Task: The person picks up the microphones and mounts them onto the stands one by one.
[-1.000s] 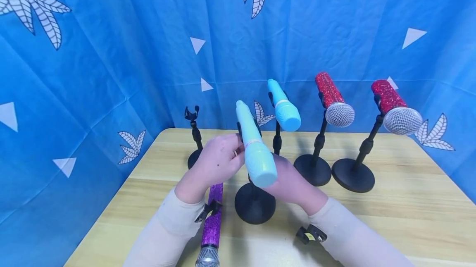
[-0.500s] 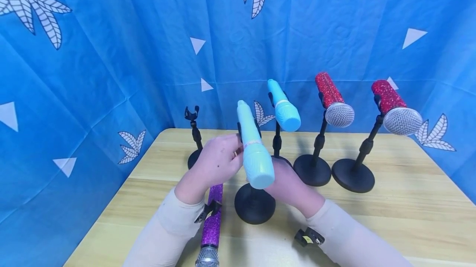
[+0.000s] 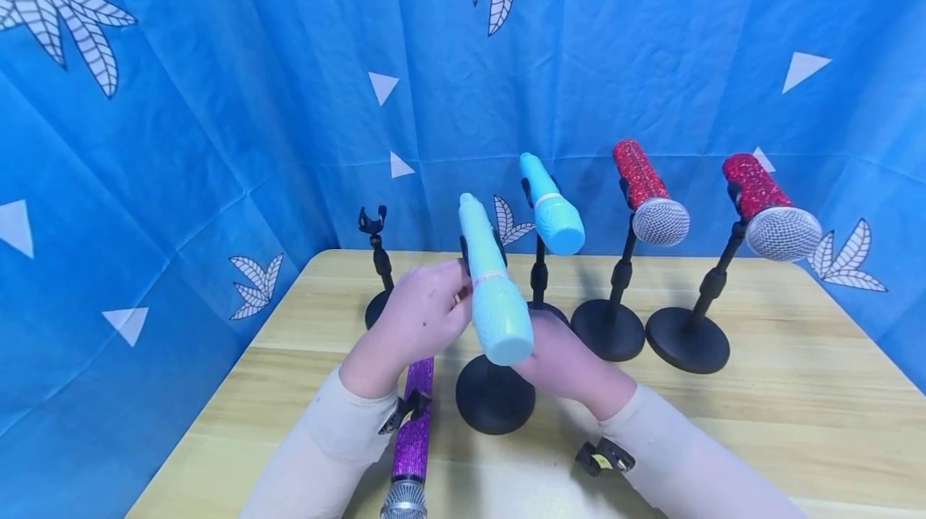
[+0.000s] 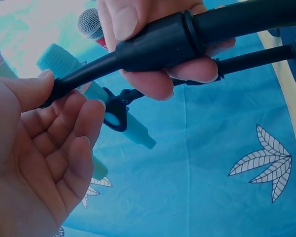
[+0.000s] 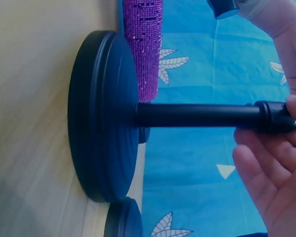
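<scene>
A pale teal microphone [image 3: 499,314] lies tilted in the clip of a black desk stand [image 3: 495,400], its head toward me. My left hand [image 3: 427,306] pinches the thin upper pole just below the clip; in the left wrist view its thumb and fingers [image 4: 84,118] meet there. Lower down, my right hand [image 3: 560,354] grips the thicker collar [image 4: 160,42] of the same pole. The microphone partly covers that hand in the head view. In the right wrist view the round base [image 5: 103,118] stands on the table.
A purple glittery microphone [image 3: 412,443] lies by my left forearm. Behind it stands a bare stand [image 3: 379,258]. Another teal microphone [image 3: 553,210] and two red ones, one nearer [image 3: 647,190] and one farther right [image 3: 767,206], rest on stands. Blue cloth [image 3: 289,101] hangs behind.
Over the last second the teal microphone's head has swung slightly left, and my right hand has shifted a little with it. My left hand keeps its place.
</scene>
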Motion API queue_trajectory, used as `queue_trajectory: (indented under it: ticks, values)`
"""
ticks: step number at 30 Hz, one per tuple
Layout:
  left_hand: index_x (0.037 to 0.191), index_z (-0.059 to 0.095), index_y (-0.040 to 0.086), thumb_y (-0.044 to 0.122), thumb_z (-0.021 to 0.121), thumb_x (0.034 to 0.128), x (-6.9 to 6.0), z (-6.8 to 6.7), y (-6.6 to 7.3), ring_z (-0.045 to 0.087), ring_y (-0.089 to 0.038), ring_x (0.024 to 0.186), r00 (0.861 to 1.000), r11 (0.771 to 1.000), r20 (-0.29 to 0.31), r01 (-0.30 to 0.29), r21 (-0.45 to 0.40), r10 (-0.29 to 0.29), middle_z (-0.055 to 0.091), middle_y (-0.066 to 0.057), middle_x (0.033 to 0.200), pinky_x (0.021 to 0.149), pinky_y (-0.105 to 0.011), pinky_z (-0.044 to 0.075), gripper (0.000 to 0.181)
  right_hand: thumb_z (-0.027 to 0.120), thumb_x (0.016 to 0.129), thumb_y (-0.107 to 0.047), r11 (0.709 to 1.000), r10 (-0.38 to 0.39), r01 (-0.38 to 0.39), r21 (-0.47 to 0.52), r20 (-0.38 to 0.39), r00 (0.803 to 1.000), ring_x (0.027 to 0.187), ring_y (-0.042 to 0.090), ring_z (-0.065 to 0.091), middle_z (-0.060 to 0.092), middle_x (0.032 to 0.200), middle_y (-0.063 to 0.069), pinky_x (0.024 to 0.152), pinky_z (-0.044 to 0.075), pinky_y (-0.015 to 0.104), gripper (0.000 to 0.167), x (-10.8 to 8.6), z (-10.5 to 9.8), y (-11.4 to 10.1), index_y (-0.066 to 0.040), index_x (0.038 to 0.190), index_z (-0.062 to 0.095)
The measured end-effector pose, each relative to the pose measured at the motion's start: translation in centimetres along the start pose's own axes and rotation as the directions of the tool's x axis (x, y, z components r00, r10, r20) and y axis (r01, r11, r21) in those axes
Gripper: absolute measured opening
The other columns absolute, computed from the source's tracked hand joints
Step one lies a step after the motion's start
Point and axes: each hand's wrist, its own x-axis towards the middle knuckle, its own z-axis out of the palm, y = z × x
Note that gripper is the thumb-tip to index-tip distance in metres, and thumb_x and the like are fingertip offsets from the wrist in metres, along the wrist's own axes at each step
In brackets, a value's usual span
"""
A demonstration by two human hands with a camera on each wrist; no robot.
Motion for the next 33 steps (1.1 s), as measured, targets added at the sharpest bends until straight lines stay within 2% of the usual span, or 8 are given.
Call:
queue_trajectory:
  ticks: [6, 11, 16, 20, 22, 25, 28, 33]
  values:
    - [0.099, 0.067, 0.011, 0.012, 0.064, 0.0990, 0.0, -0.2, 0.1, 0.051, -0.010, 0.062, 1.000, 0.999, 0.005, 0.027, -0.022, -0.027, 0.057, 0.006, 0.076, 0.053, -0.027, 0.046, 0.003, 0.067, 0.099, -0.016, 0.998, -0.023, 0.022, 0.053, 0.020, 1.000, 0.098, 0.009, 0.066, 0.071, 0.111, -0.003, 0.087, 0.055, 0.035, 0.028, 0.1, 0.1, 0.5, -0.012, 0.127, 0.064]
    - [0.096, 0.067, 0.011, 0.012, 0.064, 0.0986, 0.1, -0.3, 0.3, 0.050, -0.010, 0.063, 0.999, 0.999, 0.013, 0.037, -0.018, -0.037, 0.055, 0.006, 0.074, 0.054, -0.028, 0.046, 0.004, 0.073, 0.096, -0.019, 0.999, 0.009, -0.010, 0.044, 0.004, 1.000, 0.091, 0.008, 0.065, 0.069, 0.101, -0.007, 0.083, 0.055, 0.033, 0.022, 0.1, 0.1, 0.4, -0.015, 0.116, 0.065]
    - [0.096, 0.068, 0.011, 0.012, 0.064, 0.0984, 0.0, -0.2, 0.3, 0.051, -0.010, 0.063, 0.999, 0.999, 0.009, 0.043, -0.019, -0.042, 0.056, 0.007, 0.074, 0.054, -0.028, 0.047, 0.004, 0.082, 0.087, -0.023, 0.998, 0.048, -0.046, 0.042, -0.063, 0.997, 0.081, 0.006, 0.063, 0.065, 0.087, -0.011, 0.075, 0.055, 0.029, 0.030, 0.2, 0.6, 0.0, -0.015, 0.107, 0.061]
    - [0.097, 0.068, 0.011, 0.011, 0.064, 0.0982, -0.1, -0.2, 0.3, 0.051, -0.010, 0.064, 0.999, 0.998, 0.007, 0.052, -0.027, -0.052, 0.057, 0.006, 0.076, 0.055, -0.028, 0.047, 0.004, 0.085, 0.084, -0.022, 0.999, 0.034, -0.031, 0.036, -0.098, 0.995, 0.079, 0.006, 0.063, 0.062, 0.083, -0.010, 0.071, 0.054, 0.030, 0.034, 0.2, 0.9, -0.2, -0.012, 0.105, 0.060]
    - [0.098, 0.068, 0.011, 0.011, 0.064, 0.0981, -0.2, -0.2, 0.2, 0.052, -0.010, 0.065, 0.999, 0.998, 0.006, 0.052, -0.032, -0.052, 0.058, 0.006, 0.077, 0.055, -0.028, 0.047, 0.004, 0.083, 0.085, -0.020, 0.998, 0.040, -0.035, 0.054, -0.086, 0.996, 0.080, 0.007, 0.063, 0.063, 0.084, -0.010, 0.072, 0.054, 0.030, 0.033, 0.1, 1.0, -0.2, -0.011, 0.108, 0.060]
    - [0.097, 0.068, 0.011, 0.012, 0.064, 0.0980, -0.2, -0.1, 0.2, 0.052, -0.010, 0.066, 0.999, 0.998, 0.002, 0.045, -0.036, -0.045, 0.061, 0.005, 0.079, 0.055, -0.028, 0.047, 0.004, 0.078, 0.090, -0.016, 0.990, 0.059, -0.054, 0.132, -0.034, 0.998, 0.090, 0.008, 0.065, 0.067, 0.097, -0.007, 0.079, 0.055, 0.031, 0.033, 0.0, 0.9, -0.4, -0.011, 0.117, 0.061]
    - [0.096, 0.068, 0.011, 0.011, 0.065, 0.0976, -0.1, -0.1, 0.2, 0.052, -0.009, 0.067, 1.000, 0.999, -0.007, 0.029, -0.040, -0.029, 0.062, 0.005, 0.081, 0.055, -0.027, 0.047, 0.004, 0.076, 0.092, -0.016, 0.980, 0.090, -0.088, 0.178, -0.003, 0.996, 0.094, 0.010, 0.065, 0.067, 0.103, -0.005, 0.082, 0.055, 0.033, 0.035, 0.0, 0.7, -0.6, -0.010, 0.122, 0.060]
    - [0.092, 0.067, 0.012, 0.010, 0.064, 0.0972, 0.0, -0.1, 0.2, 0.052, -0.009, 0.065, 1.000, 0.999, -0.012, 0.017, -0.048, -0.018, 0.059, 0.006, 0.077, 0.055, -0.027, 0.047, 0.006, 0.080, 0.089, -0.018, 0.966, 0.166, -0.164, 0.201, 0.008, 0.986, 0.085, 0.012, 0.062, 0.061, 0.093, -0.005, 0.077, 0.054, 0.032, 0.038, 0.1, 0.8, -0.6, -0.012, 0.118, 0.055]
